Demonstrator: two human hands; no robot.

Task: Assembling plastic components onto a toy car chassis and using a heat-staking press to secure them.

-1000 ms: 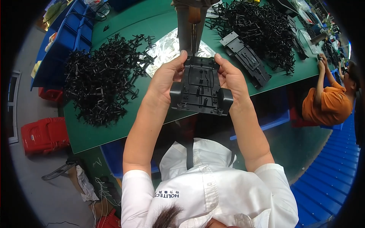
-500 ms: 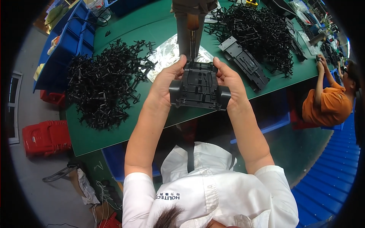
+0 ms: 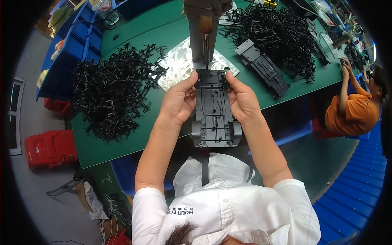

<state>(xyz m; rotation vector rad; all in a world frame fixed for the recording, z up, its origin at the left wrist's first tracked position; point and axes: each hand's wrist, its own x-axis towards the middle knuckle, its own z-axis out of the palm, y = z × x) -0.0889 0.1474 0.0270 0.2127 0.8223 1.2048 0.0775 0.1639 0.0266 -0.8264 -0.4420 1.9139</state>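
Note:
Between my two hands is a long black plastic chassis plate (image 3: 213,108), its ribbed face with small posts turned up. My left hand (image 3: 179,99) grips its left edge near the far end, thumb on top. On the opposite edge my right hand (image 3: 243,97) holds it the same way. The plate's far end lies right under the thin tip of a vertical driver-like tool (image 3: 206,45) mounted on a post. Whether the tip touches the plate I cannot tell. A silvery sheet (image 3: 179,57) lies on the table behind my hands.
Piles of small black plastic parts lie left (image 3: 110,94) and right (image 3: 273,36) on the green table (image 3: 159,141). Another black chassis plate (image 3: 263,67) rests by the right pile. Blue bins (image 3: 75,49) stand at the left edge. A co-worker in orange (image 3: 353,110) sits at right.
The plate has tipped flatter, so its near end now reaches closer to my body and more of its length shows. Its far end stays near the tool tip.

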